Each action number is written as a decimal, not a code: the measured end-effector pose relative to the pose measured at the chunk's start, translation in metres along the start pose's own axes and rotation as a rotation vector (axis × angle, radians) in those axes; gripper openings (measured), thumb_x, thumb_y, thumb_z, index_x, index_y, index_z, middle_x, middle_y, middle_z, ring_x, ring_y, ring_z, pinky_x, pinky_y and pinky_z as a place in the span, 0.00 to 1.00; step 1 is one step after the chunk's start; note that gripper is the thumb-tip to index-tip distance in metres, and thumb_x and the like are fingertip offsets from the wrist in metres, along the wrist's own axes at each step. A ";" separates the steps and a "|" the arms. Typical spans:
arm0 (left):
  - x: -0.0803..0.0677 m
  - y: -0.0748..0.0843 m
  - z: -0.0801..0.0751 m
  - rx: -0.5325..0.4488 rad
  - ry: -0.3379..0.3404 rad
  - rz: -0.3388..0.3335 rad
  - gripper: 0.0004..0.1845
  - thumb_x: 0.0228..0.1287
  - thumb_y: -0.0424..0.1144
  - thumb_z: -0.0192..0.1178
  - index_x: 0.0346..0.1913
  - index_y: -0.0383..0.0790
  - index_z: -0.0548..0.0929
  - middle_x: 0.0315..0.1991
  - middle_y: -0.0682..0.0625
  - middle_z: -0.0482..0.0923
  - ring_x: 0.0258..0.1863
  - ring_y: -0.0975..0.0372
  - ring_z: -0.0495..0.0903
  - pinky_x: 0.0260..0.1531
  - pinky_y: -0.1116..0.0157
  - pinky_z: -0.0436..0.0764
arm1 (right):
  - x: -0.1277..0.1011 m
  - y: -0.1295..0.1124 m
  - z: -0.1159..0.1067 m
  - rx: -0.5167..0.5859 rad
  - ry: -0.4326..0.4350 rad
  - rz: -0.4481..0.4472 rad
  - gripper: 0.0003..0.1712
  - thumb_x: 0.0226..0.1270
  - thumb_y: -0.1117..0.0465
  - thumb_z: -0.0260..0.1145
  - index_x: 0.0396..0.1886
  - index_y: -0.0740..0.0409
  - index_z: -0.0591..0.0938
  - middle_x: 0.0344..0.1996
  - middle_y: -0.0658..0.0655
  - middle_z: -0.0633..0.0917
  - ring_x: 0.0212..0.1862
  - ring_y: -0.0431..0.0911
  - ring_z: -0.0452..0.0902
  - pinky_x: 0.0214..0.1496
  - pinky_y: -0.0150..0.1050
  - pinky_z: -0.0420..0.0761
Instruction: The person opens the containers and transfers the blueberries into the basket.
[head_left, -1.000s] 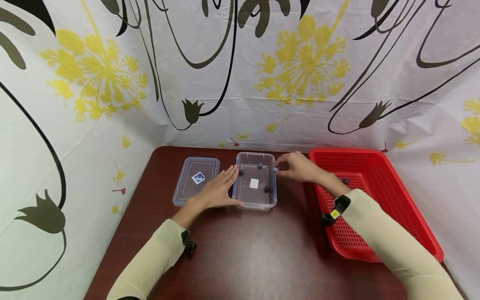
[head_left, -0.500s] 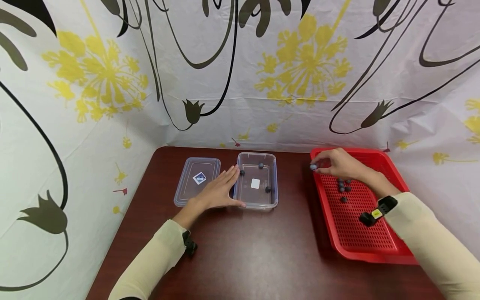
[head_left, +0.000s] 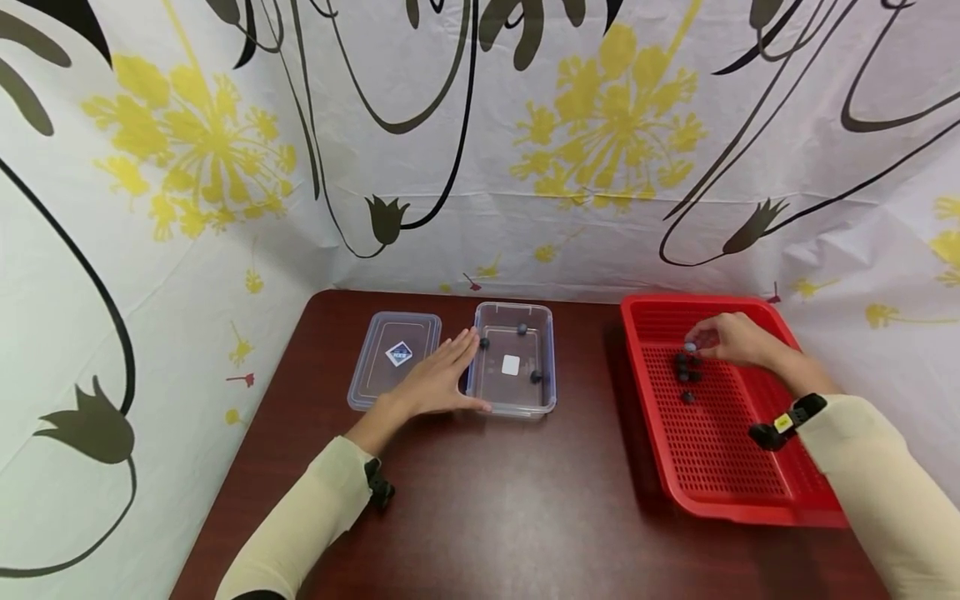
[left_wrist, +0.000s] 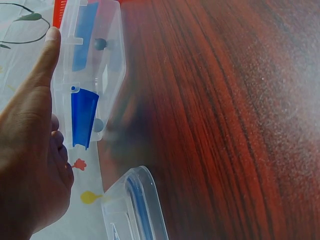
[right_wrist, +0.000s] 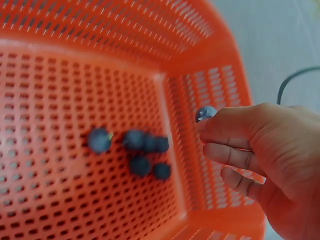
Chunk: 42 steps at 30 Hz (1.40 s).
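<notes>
My right hand pinches a blueberry between its fingertips, above the far part of the red basket. Several dark blueberries lie grouped on the basket's perforated floor below it, with one blueberry slightly apart. My left hand rests at the left side of the clear plastic container, fingers straight and thumb spread along its near corner. Inside that container are three blueberries, one toward the back, one near the left wall and one at the right. A blue clip hangs on the container's side in the left wrist view.
The container's clear lid, with a blue and white label, lies on the dark wooden table left of the container. A patterned cloth hangs close behind the table and along its left side.
My right hand has carried the blueberry rightward from the container's right edge, over the basket's left rim, to above the blueberries in the basket. The left hand has stayed in place.
</notes>
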<state>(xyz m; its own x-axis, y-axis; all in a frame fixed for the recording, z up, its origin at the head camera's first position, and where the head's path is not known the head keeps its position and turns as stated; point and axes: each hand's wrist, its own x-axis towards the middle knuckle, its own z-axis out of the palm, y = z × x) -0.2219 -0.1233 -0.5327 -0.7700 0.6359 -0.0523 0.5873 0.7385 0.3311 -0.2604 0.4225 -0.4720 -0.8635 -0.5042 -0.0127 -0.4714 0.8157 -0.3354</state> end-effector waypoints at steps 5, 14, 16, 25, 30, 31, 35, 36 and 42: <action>0.001 0.000 0.000 -0.001 -0.002 -0.005 0.71 0.58 0.78 0.65 0.86 0.35 0.42 0.88 0.43 0.35 0.86 0.56 0.34 0.84 0.55 0.41 | -0.007 0.018 0.009 -0.005 -0.063 0.062 0.11 0.57 0.72 0.76 0.41 0.64 0.91 0.31 0.50 0.91 0.33 0.43 0.87 0.33 0.36 0.84; 0.002 0.000 -0.001 0.001 0.005 -0.008 0.71 0.58 0.78 0.65 0.86 0.35 0.43 0.88 0.44 0.34 0.86 0.56 0.35 0.84 0.54 0.42 | -0.019 0.030 0.019 -0.001 -0.091 0.122 0.09 0.58 0.73 0.76 0.40 0.65 0.90 0.31 0.51 0.90 0.33 0.45 0.86 0.33 0.38 0.84; 0.002 0.000 -0.001 0.002 0.009 -0.005 0.71 0.58 0.78 0.65 0.86 0.35 0.43 0.88 0.43 0.35 0.86 0.55 0.35 0.84 0.54 0.43 | -0.021 0.032 0.020 0.004 -0.085 0.124 0.09 0.58 0.73 0.77 0.40 0.65 0.90 0.31 0.51 0.90 0.33 0.46 0.86 0.33 0.38 0.84; 0.001 0.000 -0.001 0.001 0.010 -0.004 0.71 0.58 0.77 0.65 0.86 0.35 0.43 0.88 0.44 0.34 0.87 0.55 0.35 0.84 0.54 0.43 | -0.022 0.032 0.021 0.042 -0.067 0.116 0.10 0.58 0.75 0.74 0.40 0.66 0.90 0.32 0.54 0.91 0.33 0.45 0.87 0.34 0.37 0.86; 0.001 -0.001 0.000 0.003 0.012 0.002 0.70 0.58 0.78 0.65 0.86 0.35 0.43 0.88 0.44 0.34 0.87 0.55 0.35 0.84 0.55 0.42 | -0.016 0.019 0.013 -0.015 -0.021 0.073 0.11 0.57 0.73 0.77 0.41 0.66 0.90 0.32 0.53 0.91 0.32 0.43 0.86 0.33 0.38 0.86; 0.000 -0.001 0.001 0.002 0.013 0.002 0.70 0.58 0.78 0.65 0.86 0.35 0.43 0.88 0.44 0.34 0.87 0.55 0.35 0.84 0.55 0.42 | -0.012 0.013 0.011 -0.022 -0.001 0.050 0.12 0.57 0.73 0.77 0.42 0.66 0.91 0.32 0.53 0.92 0.31 0.43 0.86 0.32 0.38 0.85; -0.002 -0.001 0.001 -0.001 0.008 0.001 0.70 0.58 0.77 0.66 0.86 0.34 0.44 0.88 0.43 0.35 0.87 0.52 0.37 0.84 0.53 0.43 | 0.008 -0.021 0.001 0.005 0.088 -0.052 0.13 0.58 0.73 0.78 0.44 0.65 0.91 0.33 0.52 0.92 0.32 0.43 0.88 0.31 0.36 0.84; -0.002 -0.001 0.002 -0.001 0.007 0.003 0.70 0.58 0.76 0.66 0.86 0.34 0.44 0.88 0.43 0.35 0.87 0.52 0.38 0.84 0.53 0.43 | 0.014 -0.029 -0.001 0.012 0.113 -0.083 0.13 0.58 0.73 0.79 0.44 0.65 0.91 0.34 0.52 0.92 0.32 0.43 0.88 0.32 0.37 0.84; -0.001 0.000 0.002 0.009 0.013 0.000 0.70 0.58 0.77 0.66 0.86 0.35 0.44 0.88 0.44 0.35 0.87 0.55 0.35 0.84 0.54 0.43 | 0.057 -0.084 -0.005 0.023 0.174 -0.211 0.12 0.59 0.69 0.80 0.43 0.59 0.92 0.36 0.51 0.92 0.33 0.41 0.86 0.35 0.43 0.85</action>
<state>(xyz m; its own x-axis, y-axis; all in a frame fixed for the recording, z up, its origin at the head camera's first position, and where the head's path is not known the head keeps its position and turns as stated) -0.2210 -0.1237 -0.5343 -0.7734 0.6326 -0.0402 0.5893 0.7409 0.3223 -0.2707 0.3264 -0.4400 -0.7653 -0.6046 0.2211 -0.6418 0.6899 -0.3350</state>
